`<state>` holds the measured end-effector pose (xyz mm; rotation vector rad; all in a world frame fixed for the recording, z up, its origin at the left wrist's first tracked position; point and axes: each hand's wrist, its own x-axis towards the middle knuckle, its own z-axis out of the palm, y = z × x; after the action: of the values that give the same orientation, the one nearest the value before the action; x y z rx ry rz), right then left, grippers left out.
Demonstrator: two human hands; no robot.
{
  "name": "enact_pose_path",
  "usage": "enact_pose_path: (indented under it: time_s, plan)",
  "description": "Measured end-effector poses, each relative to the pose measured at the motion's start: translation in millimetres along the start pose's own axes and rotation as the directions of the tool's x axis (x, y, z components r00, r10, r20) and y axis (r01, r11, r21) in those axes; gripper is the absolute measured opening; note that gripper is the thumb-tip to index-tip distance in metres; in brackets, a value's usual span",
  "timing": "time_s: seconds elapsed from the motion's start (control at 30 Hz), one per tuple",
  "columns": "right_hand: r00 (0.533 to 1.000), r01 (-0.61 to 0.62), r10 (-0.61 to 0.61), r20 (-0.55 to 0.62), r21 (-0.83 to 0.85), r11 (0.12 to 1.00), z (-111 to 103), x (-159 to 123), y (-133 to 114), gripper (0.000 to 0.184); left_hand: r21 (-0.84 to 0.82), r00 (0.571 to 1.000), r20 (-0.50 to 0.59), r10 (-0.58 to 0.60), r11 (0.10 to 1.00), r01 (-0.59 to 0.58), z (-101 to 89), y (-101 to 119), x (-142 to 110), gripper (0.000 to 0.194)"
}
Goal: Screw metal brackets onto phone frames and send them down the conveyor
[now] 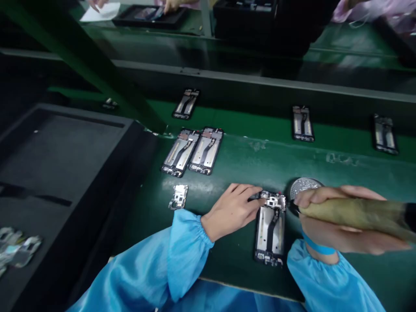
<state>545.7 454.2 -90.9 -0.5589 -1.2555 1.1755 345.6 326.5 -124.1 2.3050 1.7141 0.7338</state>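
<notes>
An opened phone [269,234] lies on the green bench in front of me, with a metal-shielded circuit board [274,201] at its top end. My left hand [232,210] is open, its fingers stretched out and touching the phone's upper left edge and board. My right hand [338,216] is closed around a powered screwdriver [347,212] with a yellowish wrapped body. The tool lies almost level, its tip toward the board's right edge; whether they touch I cannot tell. Behind my right hand sits a round dish [303,185] with a dotted metal surface, partly covered.
A loose circuit board [179,197] lies left of my left hand. Two opened phones [180,152] [206,151] lie beyond it. More phones [186,104] [303,123] [385,134] lie along the back strip. A black tray [65,147] and a green post [97,69] stand left. Co-workers' hands [170,5] show opposite.
</notes>
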Motion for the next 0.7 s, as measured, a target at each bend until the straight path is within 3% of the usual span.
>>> enact_pose_path:
  time_s: [0.07,0.23,0.53,0.63,0.7]
  plan:
    - [0.994,-0.042,0.039,0.103,0.028,0.999,10.9,-11.7,-1.2,0.065,-0.003,1.000,0.023,-0.015,1.000,0.015,-0.6,-0.4,1.5,0.026]
    - [0.984,-0.026,0.011,0.175,0.083,0.996,32.0,-22.9,5.0,0.059,0.002,0.999,0.040,-0.016,1.000,0.016,-0.5,0.9,2.6,0.027]
    - [0.980,-0.021,-0.001,0.199,0.110,0.994,34.3,-22.7,11.8,0.058,0.017,0.999,0.044,-0.019,1.000,0.018,1.0,-0.7,5.8,0.026]
    - [0.985,0.034,-0.053,0.167,0.117,0.993,38.1,-26.3,17.3,0.060,0.024,1.000,0.005,-0.026,0.999,0.026,1.6,2.9,3.1,0.025]
    - [0.987,0.006,-0.022,0.162,0.099,0.995,38.8,-27.3,18.5,0.057,0.008,0.999,-0.036,0.020,1.000,-0.020,4.7,12.7,-3.3,0.025]
